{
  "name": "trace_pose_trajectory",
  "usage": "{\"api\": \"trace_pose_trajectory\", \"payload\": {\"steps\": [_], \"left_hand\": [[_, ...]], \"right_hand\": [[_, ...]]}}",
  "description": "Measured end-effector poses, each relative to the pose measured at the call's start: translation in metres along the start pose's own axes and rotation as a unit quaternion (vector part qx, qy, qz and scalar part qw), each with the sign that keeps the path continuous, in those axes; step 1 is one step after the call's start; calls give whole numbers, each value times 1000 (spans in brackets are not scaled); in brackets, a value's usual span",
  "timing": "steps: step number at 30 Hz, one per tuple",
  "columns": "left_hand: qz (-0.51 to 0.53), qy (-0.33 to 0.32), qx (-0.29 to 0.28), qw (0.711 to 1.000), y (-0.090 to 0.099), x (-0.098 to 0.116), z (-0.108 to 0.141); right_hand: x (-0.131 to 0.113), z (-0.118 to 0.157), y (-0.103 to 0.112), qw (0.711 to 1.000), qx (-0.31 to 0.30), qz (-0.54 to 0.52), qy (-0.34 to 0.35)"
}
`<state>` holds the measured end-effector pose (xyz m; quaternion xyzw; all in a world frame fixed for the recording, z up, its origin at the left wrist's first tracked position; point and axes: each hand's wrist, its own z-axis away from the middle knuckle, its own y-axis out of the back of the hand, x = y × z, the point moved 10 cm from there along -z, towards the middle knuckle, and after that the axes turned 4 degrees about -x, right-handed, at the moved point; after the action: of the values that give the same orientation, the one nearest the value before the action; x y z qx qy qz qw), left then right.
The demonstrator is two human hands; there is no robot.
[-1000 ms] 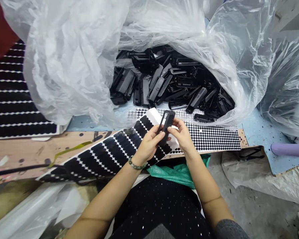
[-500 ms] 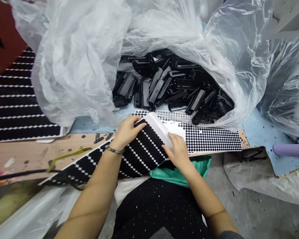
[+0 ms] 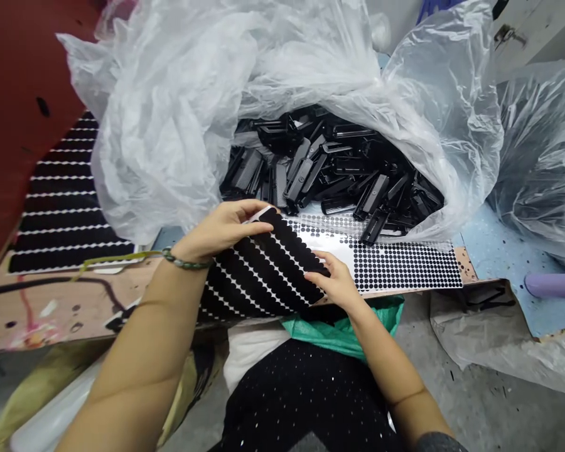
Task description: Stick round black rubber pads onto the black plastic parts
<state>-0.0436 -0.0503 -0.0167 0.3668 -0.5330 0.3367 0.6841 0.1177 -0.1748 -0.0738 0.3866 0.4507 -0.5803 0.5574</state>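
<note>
Between my hands is a sheet of black round stickers (image 3: 252, 279), its joined dots running in slanting rows split by white wavy lines. My left hand (image 3: 221, 229) pinches its upper corner between thumb and fingers. Lower down, my right hand (image 3: 334, 279) grips the right edge, thumb on top. Under and beside it lies a white sheet with separate small black dots (image 3: 407, 263). Just beyond, an open clear plastic bag (image 3: 169, 113) holds a heap of black plastic parts (image 3: 306, 169).
Another black sticker sheet (image 3: 66, 213) lies at the left, by a dark red panel (image 3: 23, 81). A dark cable (image 3: 75, 285) and a yellow strip (image 3: 122, 256) cross the wooden table edge (image 3: 85, 314). A purple tube (image 3: 553, 285) and a second plastic bag (image 3: 543, 150) are at the right.
My left hand has shifted a little left and up with the sheet's corner. The white underside that was folded over at the edge is now turned away, and the sheet's left end has drawn in.
</note>
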Motion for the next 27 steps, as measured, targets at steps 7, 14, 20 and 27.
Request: {"api": "trace_pose_trajectory", "payload": {"steps": [7, 14, 20, 27], "left_hand": [[-178, -68, 75, 979, 4, 54, 7], [-425, -97, 16, 900, -57, 26, -47], [-528, -115, 44, 840, -93, 0, -67], [-227, -199, 48, 952, -120, 29, -10]], "right_hand": [[1, 21, -1, 994, -38, -94, -48], [-8, 28, 110, 939, 270, 211, 18], [-32, 22, 158, 815, 456, 351, 65], [-34, 21, 177, 877, 413, 218, 109]]}}
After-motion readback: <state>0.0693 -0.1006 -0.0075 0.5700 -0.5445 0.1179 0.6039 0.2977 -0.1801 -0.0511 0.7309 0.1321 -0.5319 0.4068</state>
